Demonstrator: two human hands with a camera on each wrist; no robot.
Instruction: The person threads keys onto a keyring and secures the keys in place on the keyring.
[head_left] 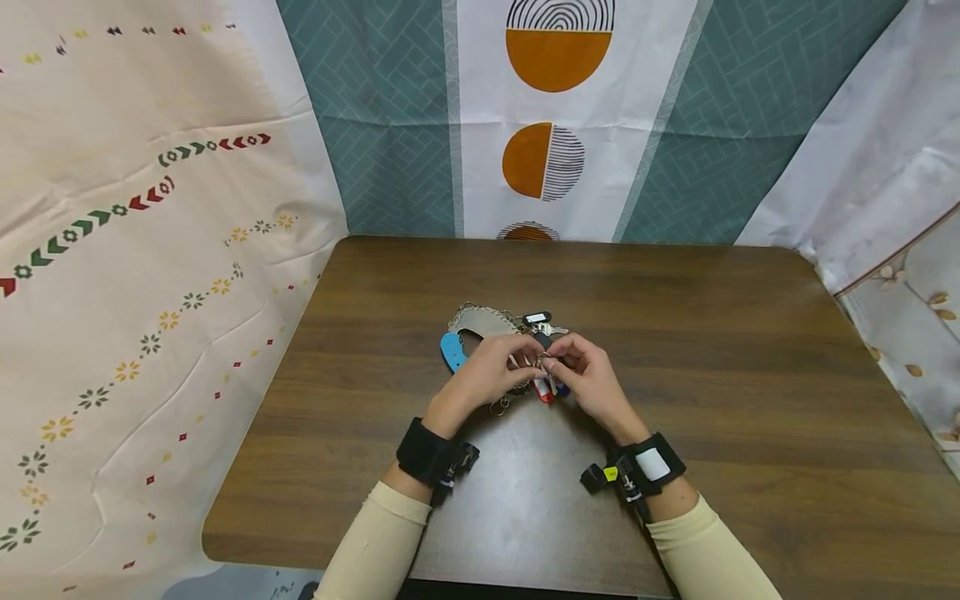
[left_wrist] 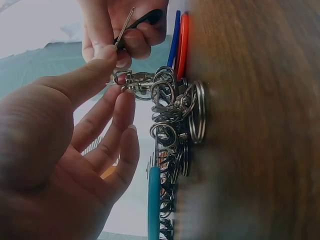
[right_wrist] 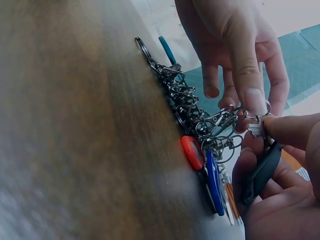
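Observation:
Over the table both hands meet at a string of metal rings and clasps (left_wrist: 167,107). My left hand (head_left: 491,367) pinches a small metal ring at its end between thumb and fingertips. In my right hand (head_left: 592,382) is a silver key (right_wrist: 256,129), pinched close beside that ring, with a black key tag (right_wrist: 262,172) lying against the fingers. A red tag (right_wrist: 192,152) and a blue tag (right_wrist: 215,185) hang from the string just below the right hand. Near the left hand lies a light-blue tag (head_left: 453,352).
A flat pale grey piece (head_left: 480,320), edged by the rings, lies behind the left hand. Another black tag with a white label (head_left: 537,317) and a loose-hanging key (head_left: 553,329) lie beyond the fingers. The brown wooden table (head_left: 750,400) has cloths hanging around it.

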